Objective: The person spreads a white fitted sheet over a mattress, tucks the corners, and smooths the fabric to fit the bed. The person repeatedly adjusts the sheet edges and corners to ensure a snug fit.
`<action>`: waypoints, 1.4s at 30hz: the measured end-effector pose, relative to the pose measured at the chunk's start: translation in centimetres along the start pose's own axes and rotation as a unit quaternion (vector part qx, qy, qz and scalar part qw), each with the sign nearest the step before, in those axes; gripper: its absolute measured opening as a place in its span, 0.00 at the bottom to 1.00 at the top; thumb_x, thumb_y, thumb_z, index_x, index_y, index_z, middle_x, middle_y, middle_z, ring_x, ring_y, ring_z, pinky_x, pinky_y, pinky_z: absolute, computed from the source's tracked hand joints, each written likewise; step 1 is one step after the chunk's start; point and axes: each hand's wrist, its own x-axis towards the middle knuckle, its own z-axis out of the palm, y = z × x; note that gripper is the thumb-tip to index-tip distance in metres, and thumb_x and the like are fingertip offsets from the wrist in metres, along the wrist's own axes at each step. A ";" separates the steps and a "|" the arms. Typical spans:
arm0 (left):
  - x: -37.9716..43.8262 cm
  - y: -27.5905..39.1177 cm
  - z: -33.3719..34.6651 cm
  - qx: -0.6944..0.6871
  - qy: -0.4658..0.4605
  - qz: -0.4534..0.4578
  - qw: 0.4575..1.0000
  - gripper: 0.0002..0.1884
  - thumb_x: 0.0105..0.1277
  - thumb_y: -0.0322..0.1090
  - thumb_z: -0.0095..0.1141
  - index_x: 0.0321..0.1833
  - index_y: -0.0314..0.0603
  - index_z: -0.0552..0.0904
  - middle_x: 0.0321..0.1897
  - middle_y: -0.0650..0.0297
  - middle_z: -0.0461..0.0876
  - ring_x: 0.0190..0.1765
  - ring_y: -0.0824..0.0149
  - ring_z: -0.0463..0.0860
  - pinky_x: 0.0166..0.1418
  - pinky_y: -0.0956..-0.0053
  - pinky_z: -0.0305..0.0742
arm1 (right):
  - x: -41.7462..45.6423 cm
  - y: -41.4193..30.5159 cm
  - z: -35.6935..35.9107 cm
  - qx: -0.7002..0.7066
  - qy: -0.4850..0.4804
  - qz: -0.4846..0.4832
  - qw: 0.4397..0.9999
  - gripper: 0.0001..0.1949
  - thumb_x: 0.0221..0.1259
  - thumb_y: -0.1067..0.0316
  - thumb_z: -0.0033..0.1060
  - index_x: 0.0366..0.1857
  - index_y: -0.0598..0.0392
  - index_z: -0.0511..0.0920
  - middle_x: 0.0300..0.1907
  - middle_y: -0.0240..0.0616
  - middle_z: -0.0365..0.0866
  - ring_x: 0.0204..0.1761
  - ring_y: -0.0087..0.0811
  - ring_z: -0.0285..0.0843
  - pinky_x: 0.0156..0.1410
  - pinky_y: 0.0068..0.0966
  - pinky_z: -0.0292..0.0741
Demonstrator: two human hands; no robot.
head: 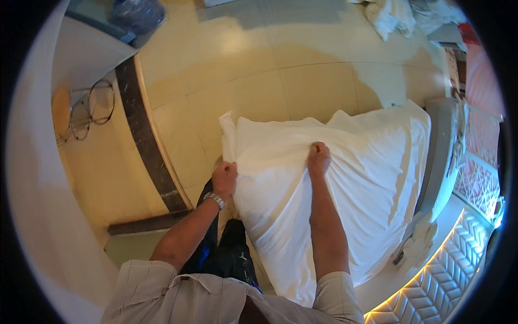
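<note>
A large white cloth (356,162) hangs spread out in front of me and to the right, with folds running down it. At its left edge, my left hand (225,177) grips the fabric; a metal watch is on that wrist. My right hand (319,157) is closed on the cloth near its upper middle, and creases fan out below the fist. A narrow twisted corner of the cloth sticks up above my left hand. What lies beneath the cloth is hidden.
A dark stone threshold (141,129) crosses the tiled floor (243,93) at left, near coiled cables (101,102). A grey padded edge (438,154) stands right of the cloth. White fabric (390,18) lies at the upper right, a plastic-wrapped bundle (137,16) at the upper left.
</note>
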 end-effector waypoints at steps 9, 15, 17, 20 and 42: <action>-3.4 -5.7 -3.1 0.027 -0.093 0.001 0.995 0.09 0.72 0.36 0.58 0.34 0.39 0.82 0.23 0.64 0.79 0.26 0.72 0.77 0.28 0.73 0.73 | -22.4 0.7 -3.6 0.145 -0.139 0.083 0.976 0.17 0.70 0.57 0.61 0.57 0.52 0.79 0.54 0.50 0.82 0.57 0.53 0.79 0.64 0.47 0.75; -9.6 -9.1 -9.7 0.208 -0.209 -0.008 0.956 0.12 0.71 0.34 0.51 0.27 0.44 0.72 0.19 0.66 0.71 0.16 0.72 0.70 0.16 0.74 0.68 | -51.7 12.1 -6.0 0.232 -0.170 0.289 0.913 0.16 0.67 0.54 0.61 0.48 0.55 0.83 0.46 0.49 0.87 0.52 0.53 0.84 0.58 0.44 0.79; -12.4 -10.8 -10.0 0.195 -0.271 -0.062 0.941 0.09 0.69 0.33 0.48 0.30 0.44 0.74 0.21 0.62 0.75 0.18 0.68 0.75 0.18 0.69 0.73 | -64.9 19.0 -4.4 0.186 -0.102 0.355 0.911 0.14 0.65 0.57 0.62 0.46 0.55 0.84 0.46 0.48 0.87 0.51 0.52 0.84 0.56 0.44 0.80; -19.5 -12.8 -10.6 0.296 -0.283 -0.083 0.908 0.06 0.69 0.32 0.48 0.34 0.43 0.75 0.22 0.61 0.76 0.19 0.65 0.78 0.20 0.67 0.76 | -81.0 23.2 -6.5 0.279 -0.004 0.549 0.788 0.13 0.59 0.60 0.62 0.42 0.56 0.86 0.39 0.47 0.89 0.45 0.49 0.87 0.49 0.43 0.82; -49.8 -21.3 21.3 0.557 -0.454 0.043 0.694 0.12 0.71 0.36 0.54 0.53 0.38 0.75 0.36 0.53 0.83 0.29 0.54 0.87 0.26 0.59 0.84 | -118.2 22.7 -9.1 0.507 0.260 0.740 0.357 0.12 0.62 0.64 0.67 0.46 0.57 0.83 0.29 0.40 0.86 0.24 0.30 0.81 0.24 0.29 0.76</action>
